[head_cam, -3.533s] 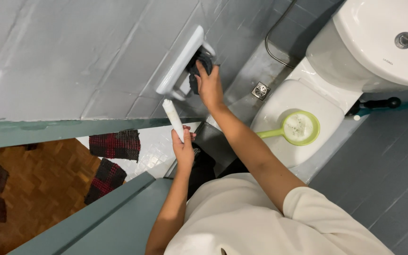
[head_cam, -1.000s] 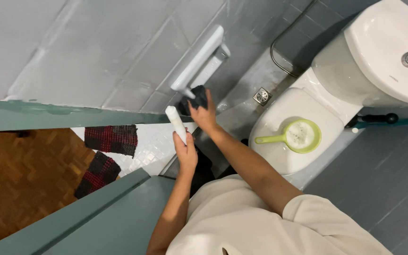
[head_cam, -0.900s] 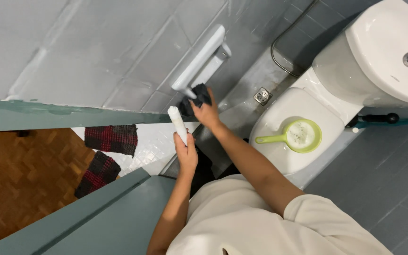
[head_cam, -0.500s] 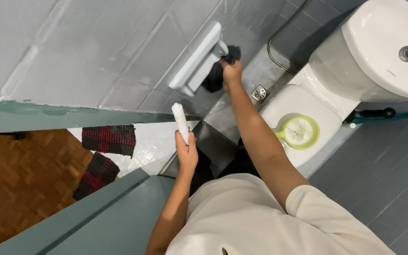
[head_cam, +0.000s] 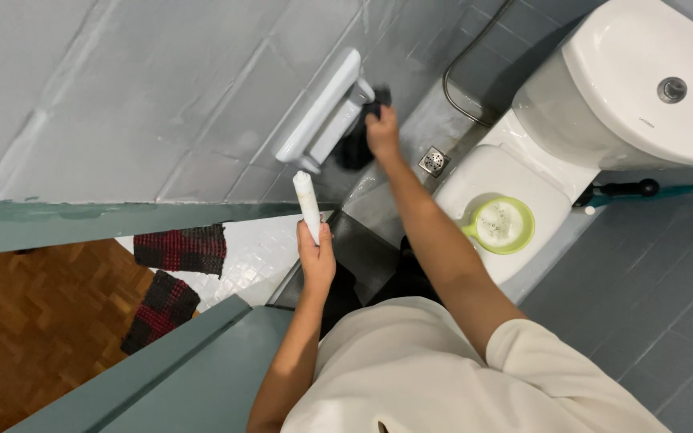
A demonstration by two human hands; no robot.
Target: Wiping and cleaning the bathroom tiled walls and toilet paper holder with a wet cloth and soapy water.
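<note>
The head camera looks straight down along a grey tiled wall, with one white wall holder [head_cam: 320, 108] fixed to it; everything below is placed from that holder. The right hand [head_cam: 382, 131] is pressed against the holder's far end, its grip closed on a dark cloth [head_cam: 360, 143] that bunches just under the holder, touching it. The left hand [head_cam: 317, 258] is below the holder, well short of it, its grip wrapped around the lower part of one white tube-shaped bottle [head_cam: 308, 204], which stands almost upright with its top just beneath the holder's near end.

To the right of the holder lies one small square floor drain [head_cam: 434, 161], and beyond it one white toilet [head_cam: 634, 88] with the lid shut. On that lid rests one green round scoop [head_cam: 502, 225] with a short handle. A dark-handled brush [head_cam: 621, 191] lies on the floor beside the toilet. Below and left of the holder, two red-and-black checked mats [head_cam: 181, 248] lie by the teal door frame [head_cam: 114, 221].
</note>
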